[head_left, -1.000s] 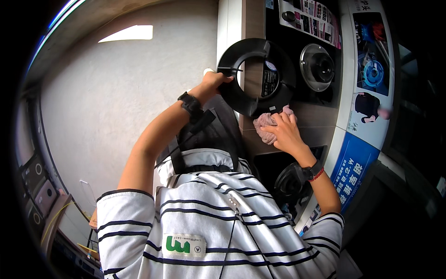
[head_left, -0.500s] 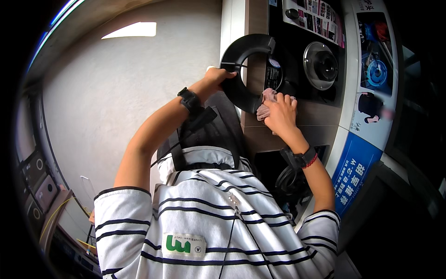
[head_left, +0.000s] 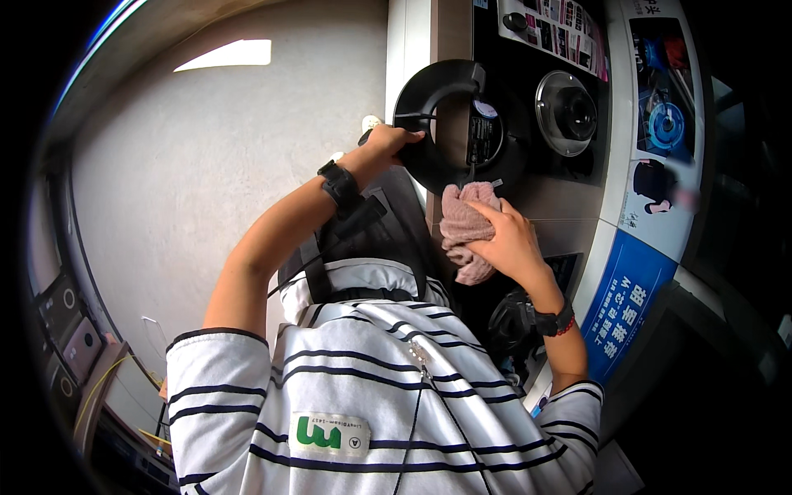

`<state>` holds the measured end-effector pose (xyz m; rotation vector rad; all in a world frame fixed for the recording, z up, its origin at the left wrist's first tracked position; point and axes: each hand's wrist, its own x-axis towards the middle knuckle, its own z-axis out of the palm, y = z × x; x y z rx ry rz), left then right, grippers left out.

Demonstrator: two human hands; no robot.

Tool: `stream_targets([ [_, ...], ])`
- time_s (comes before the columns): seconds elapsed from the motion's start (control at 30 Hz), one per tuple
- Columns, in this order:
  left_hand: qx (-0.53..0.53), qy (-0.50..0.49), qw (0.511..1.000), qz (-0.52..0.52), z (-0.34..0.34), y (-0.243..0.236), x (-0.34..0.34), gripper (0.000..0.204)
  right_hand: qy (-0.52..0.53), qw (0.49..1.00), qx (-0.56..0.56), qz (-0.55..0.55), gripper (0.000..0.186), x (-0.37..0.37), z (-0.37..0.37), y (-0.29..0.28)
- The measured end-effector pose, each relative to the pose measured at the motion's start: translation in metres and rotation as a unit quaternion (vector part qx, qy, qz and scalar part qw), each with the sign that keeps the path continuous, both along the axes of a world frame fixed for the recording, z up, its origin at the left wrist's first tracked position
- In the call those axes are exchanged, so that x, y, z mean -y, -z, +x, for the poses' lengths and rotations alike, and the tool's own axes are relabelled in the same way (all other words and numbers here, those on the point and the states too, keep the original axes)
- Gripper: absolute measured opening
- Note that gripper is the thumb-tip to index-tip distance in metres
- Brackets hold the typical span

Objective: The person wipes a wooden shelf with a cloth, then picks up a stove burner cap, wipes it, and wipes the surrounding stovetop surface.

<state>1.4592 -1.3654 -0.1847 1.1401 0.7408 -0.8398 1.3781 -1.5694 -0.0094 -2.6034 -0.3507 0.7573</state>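
A wide black ring-shaped piece (head_left: 418, 92) is tilted up at the edge of the wood-look counter (head_left: 452, 41). My left hand (head_left: 389, 143) grips its left rim, with the thumb on the upper face. Inside the ring shows a dark label plate (head_left: 483, 136) with a pale oval sticker. My right hand (head_left: 511, 239) is closed on a pink cloth (head_left: 464, 224), which hangs bunched just below the ring's near edge. Its top end reaches the rim; whether it touches, I cannot tell.
Right of the ring, a round burner (head_left: 567, 114) sits on a black glass hob. A printed leaflet (head_left: 569, 37) and a small dark knob (head_left: 516, 22) lie beyond it. A blue sign panel (head_left: 623, 305) runs along the right. Pale floor (head_left: 223, 157) stretches out on the left.
My right hand has drawn back toward me with the cloth, which was bunched against the ring's near edge and now hangs looser. My left hand keeps its grip on the ring.
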Motion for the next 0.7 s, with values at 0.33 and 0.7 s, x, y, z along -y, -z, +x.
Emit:
stream_targets([
  [0.33, -0.037, -0.074, 0.989, -0.121, -0.024, -0.008, 0.037, 0.030, 0.156, 0.967, 0.019, -0.200, 0.070, -0.025, -0.003, 0.067],
  [0.7, -0.027, -0.029, 0.984, -0.176, -0.035, -0.010, 0.028, 0.031, 0.285, 0.951, -0.087, -0.088, 0.077, -0.003, -0.031, 0.083],
])
